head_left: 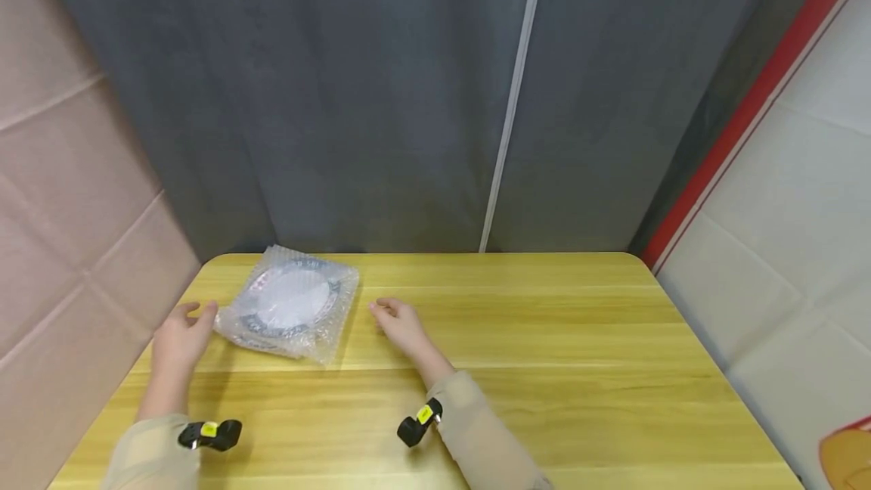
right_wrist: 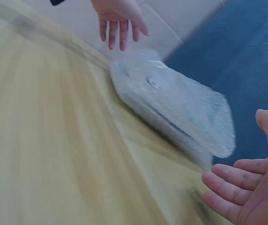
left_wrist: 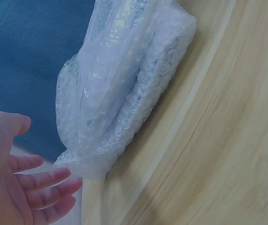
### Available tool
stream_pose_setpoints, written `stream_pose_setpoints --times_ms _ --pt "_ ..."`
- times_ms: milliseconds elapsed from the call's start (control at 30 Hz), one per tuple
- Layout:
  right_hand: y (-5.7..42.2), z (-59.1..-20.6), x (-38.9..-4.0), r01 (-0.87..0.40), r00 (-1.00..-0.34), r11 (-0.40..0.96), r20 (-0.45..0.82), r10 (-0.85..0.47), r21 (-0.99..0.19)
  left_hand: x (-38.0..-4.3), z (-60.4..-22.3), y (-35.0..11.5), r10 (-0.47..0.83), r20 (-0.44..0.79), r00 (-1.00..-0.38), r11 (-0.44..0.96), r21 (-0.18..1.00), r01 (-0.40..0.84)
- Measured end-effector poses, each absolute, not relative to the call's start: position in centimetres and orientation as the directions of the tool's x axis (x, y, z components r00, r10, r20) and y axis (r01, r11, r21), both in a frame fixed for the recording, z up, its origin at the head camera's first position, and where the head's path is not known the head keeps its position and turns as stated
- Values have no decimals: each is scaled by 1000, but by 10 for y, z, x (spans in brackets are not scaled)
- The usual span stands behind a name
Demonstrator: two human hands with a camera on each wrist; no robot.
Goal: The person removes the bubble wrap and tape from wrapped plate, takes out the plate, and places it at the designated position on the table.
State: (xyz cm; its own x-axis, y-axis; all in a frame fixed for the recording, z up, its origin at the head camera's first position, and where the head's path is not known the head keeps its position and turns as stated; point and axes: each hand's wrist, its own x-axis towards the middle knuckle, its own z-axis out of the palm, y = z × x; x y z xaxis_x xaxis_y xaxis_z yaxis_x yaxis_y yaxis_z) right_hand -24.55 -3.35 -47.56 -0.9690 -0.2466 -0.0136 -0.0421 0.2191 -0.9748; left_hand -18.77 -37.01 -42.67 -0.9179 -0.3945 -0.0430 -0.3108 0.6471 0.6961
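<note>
A round plate (head_left: pixel 294 298) with a white centre and a dark blue patterned rim lies at the table's far left, wrapped in clear bubble wrap (left_wrist: pixel 143 89). At the left edge of the packet is my left hand (head_left: pixel 180 337), its fingers relaxed and apart, palm facing the packet in the left wrist view. On the other side my right hand (head_left: pixel 403 327) hovers a short way from the packet, thumb raised and fingers loosely bent. Neither hand grips anything. In the right wrist view the wrapped packet (right_wrist: pixel 171 103) sits between both hands, its wrap bunched and folded at one end.
The wooden table (head_left: pixel 544 369) has rounded far corners. A dark grey curtain (head_left: pixel 381 97) hangs right behind it, with a pale cloth wall (head_left: pixel 68 210) on the left and a white, red-edged one (head_left: pixel 782 233) on the right. Each sleeve carries a small black camera (head_left: pixel 211 434).
</note>
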Motion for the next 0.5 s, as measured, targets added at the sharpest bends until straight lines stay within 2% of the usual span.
stream_pose_setpoints --times_ms 267,500 --pt "-57 -480 -241 66 -968 75 -82 -236 -995 -190 -430 -370 -426 -40 -904 627 707 -327" --pt "-68 -478 -242 120 -963 -1 -116 -245 -993 -193 -434 -369 -430 37 -902 636 722 -273"
